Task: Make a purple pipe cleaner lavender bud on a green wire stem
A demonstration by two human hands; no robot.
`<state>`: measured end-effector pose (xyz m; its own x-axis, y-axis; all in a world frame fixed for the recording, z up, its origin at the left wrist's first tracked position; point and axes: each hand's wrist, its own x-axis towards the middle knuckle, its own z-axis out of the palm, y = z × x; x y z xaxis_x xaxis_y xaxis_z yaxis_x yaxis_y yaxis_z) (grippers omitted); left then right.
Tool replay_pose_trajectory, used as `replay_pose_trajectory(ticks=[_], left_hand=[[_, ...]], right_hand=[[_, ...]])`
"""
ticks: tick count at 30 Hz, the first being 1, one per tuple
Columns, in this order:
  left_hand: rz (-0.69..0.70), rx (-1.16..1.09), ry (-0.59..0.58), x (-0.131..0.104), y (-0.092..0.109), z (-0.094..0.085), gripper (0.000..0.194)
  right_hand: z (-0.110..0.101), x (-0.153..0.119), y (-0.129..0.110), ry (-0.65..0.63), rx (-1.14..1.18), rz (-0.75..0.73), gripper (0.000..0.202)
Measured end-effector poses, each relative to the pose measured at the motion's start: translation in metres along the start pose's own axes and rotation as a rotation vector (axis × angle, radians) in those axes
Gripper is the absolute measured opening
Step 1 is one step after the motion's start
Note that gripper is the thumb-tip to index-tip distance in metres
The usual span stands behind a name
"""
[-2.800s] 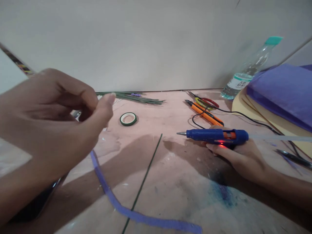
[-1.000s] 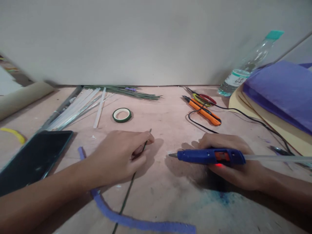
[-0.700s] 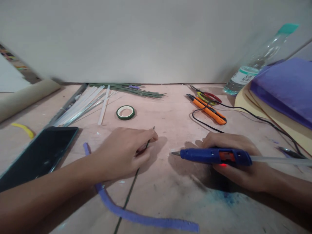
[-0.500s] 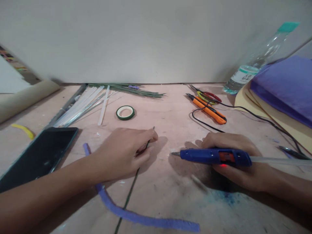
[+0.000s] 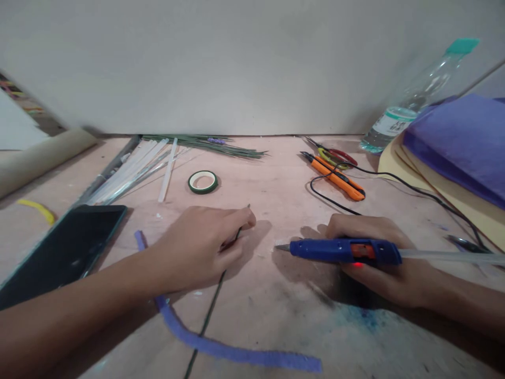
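Between thumb and fingers, my left hand (image 5: 205, 239) pinches a thin dark green wire (image 5: 211, 310) whose lower end runs toward the bottom edge. A curved strip of purple paper (image 5: 236, 350) lies under my left wrist and crosses that wire. My right hand (image 5: 394, 273) is wrapped around a blue hot glue gun (image 5: 327, 250), its metal nozzle pointing left toward my left hand, apart from the wire. A clear glue stick (image 5: 445, 255) juts from its back end, and a red light glows on its side.
Behind my hands lie a roll of green tape (image 5: 202, 182), glue sticks (image 5: 130, 171), green wires (image 5: 221, 146), an orange cutter (image 5: 339, 179) and scissors (image 5: 339, 157). A phone (image 5: 67, 247) is at left; a water bottle (image 5: 398, 118) and purple paper (image 5: 461, 142) at right. A black cord (image 5: 414, 188) curves nearby.
The glue gun and my right hand appear shifted very slightly left. My left hand keeps its pinch on the wire in the same place.
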<state>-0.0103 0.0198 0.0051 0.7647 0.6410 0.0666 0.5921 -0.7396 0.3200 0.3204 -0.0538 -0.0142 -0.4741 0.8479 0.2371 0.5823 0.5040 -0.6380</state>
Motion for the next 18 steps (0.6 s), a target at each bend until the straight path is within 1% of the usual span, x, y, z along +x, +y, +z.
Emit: replay_pose_trajectory(ticks=[5,11,18], left_hand=[[-0.01,0.001,-0.015,0.0017,0.0005,-0.0004,0.023],[-0.007,0.004,-0.013,0.0045,-0.0009,0.0,0.025],[0.007,0.005,-0.014,0.0015,-0.0015,0.0002,0.022]], right_hand=[[0.0002,0.0008,-0.0013,0.016,0.0,0.002,0.017],[-0.0008,-0.0002,0.0006,0.072,-0.009,0.033,0.014],[-0.0006,-0.0033,0.0048,0.095,0.05,0.13,0.027]])
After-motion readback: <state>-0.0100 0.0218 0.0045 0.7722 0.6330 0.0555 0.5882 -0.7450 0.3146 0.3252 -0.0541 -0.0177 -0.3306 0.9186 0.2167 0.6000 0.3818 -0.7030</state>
